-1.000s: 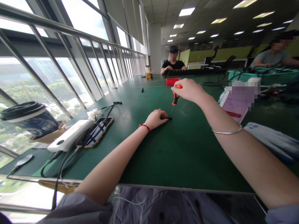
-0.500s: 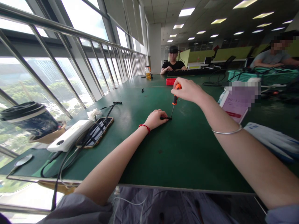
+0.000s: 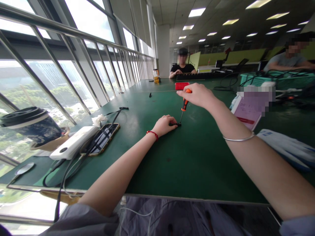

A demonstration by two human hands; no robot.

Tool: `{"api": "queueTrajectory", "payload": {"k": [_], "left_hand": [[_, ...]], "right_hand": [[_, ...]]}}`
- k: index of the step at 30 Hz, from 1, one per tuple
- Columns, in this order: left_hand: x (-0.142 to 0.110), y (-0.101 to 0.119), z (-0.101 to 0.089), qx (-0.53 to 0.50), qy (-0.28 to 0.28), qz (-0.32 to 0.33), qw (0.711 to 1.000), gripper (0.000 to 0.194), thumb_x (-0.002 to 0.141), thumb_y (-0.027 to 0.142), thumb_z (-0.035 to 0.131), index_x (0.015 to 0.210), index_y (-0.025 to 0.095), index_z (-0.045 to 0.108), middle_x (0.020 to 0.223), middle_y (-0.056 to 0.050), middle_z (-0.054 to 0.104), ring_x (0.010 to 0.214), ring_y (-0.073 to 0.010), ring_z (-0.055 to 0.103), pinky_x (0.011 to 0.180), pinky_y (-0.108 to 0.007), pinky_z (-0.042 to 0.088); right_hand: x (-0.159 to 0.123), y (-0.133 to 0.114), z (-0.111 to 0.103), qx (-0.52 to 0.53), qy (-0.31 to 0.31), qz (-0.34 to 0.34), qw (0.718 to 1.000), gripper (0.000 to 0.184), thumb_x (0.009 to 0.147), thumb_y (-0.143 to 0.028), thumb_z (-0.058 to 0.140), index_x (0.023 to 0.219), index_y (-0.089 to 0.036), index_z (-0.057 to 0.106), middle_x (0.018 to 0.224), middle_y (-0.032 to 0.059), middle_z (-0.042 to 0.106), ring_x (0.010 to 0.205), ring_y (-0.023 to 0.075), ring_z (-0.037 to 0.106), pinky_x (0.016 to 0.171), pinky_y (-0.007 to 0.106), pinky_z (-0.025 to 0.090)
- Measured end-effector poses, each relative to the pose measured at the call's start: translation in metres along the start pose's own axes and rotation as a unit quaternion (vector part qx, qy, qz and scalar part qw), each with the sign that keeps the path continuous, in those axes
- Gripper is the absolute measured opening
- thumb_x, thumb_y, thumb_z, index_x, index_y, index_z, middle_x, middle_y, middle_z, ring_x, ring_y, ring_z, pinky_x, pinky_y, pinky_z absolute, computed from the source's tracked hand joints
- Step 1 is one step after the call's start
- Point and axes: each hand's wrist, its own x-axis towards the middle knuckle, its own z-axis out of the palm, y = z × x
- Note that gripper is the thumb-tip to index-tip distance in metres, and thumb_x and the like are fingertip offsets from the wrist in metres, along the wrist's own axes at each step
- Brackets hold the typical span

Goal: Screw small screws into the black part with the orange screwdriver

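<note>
On the green table, my left hand (image 3: 164,126) pinches a small black part (image 3: 177,124) against the surface; its exact kind is too small to tell. My right hand (image 3: 199,94) is closed on the orange and black handle of a screwdriver (image 3: 185,104), held from above and nearly upright. The screwdriver's thin metal shaft slants down to the right end of the black part. Its tip seems to touch there. Another small black piece (image 3: 150,95) lies farther off on the table.
Left: a phone (image 3: 103,140) with cables, a white power bank (image 3: 73,141), a lidded cup (image 3: 31,126) and a railing. Right: white-blue gloves (image 3: 287,147), a propped-up screen (image 3: 249,109) and a teal basket (image 3: 278,81). A red box (image 3: 180,86) is beyond my right hand. Two people sit farther back.
My right hand's fingers have shifted slightly to the left on the screwdriver handle, with the finger extended more. My left hand and the black part stay in place.
</note>
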Motion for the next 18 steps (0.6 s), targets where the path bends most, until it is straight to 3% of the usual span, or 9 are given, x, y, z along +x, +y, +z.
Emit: {"api": "queueTrajectory", "payload": {"k": [3, 8, 13, 18], "left_hand": [[0.0000, -0.0001, 0.0000, 0.000, 0.001, 0.000, 1.000, 0.014, 0.078, 0.029, 0.061, 0.085, 0.018, 0.067, 0.089, -0.005, 0.063, 0.086, -0.0196, 0.057, 0.077, -0.031, 0.047], [0.0002, -0.0005, 0.0004, 0.000, 0.003, 0.002, 1.000, 0.015, 0.077, 0.029, 0.061, 0.084, 0.018, 0.067, 0.088, -0.005, 0.063, 0.086, -0.0195, 0.058, 0.079, -0.031, 0.047], [-0.0002, 0.0003, -0.0002, -0.002, 0.003, 0.006, 1.000, 0.014, 0.077, 0.028, 0.061, 0.084, 0.017, 0.067, 0.088, -0.005, 0.063, 0.085, -0.0195, 0.058, 0.079, -0.032, 0.047], [-0.0003, 0.0008, -0.0005, -0.001, 0.002, 0.001, 1.000, 0.015, 0.077, 0.029, 0.061, 0.086, 0.018, 0.067, 0.090, -0.005, 0.063, 0.086, -0.0203, 0.058, 0.078, -0.032, 0.047]], "right_hand": [[-0.0001, 0.0004, 0.0005, -0.003, 0.011, -0.003, 1.000, 0.029, 0.078, -0.046, 0.049, 0.072, -0.021, 0.063, 0.074, 0.0072, 0.064, 0.069, 0.0204, 0.054, 0.059, 0.030, 0.034], [0.0000, -0.0005, 0.0009, -0.005, 0.011, 0.002, 1.000, 0.025, 0.071, -0.040, 0.055, 0.087, -0.023, 0.063, 0.081, 0.0050, 0.065, 0.067, 0.0190, 0.053, 0.058, 0.029, 0.034], [0.0002, -0.0001, 0.0012, -0.002, -0.002, 0.003, 1.000, 0.031, 0.078, -0.049, 0.048, 0.070, -0.021, 0.061, 0.071, 0.0061, 0.061, 0.066, 0.0195, 0.053, 0.058, 0.030, 0.034], [0.0011, 0.0016, 0.0029, 0.008, 0.010, -0.003, 1.000, 0.021, 0.069, -0.037, 0.058, 0.084, -0.023, 0.060, 0.076, 0.0031, 0.061, 0.064, 0.0174, 0.051, 0.057, 0.029, 0.034]]}}
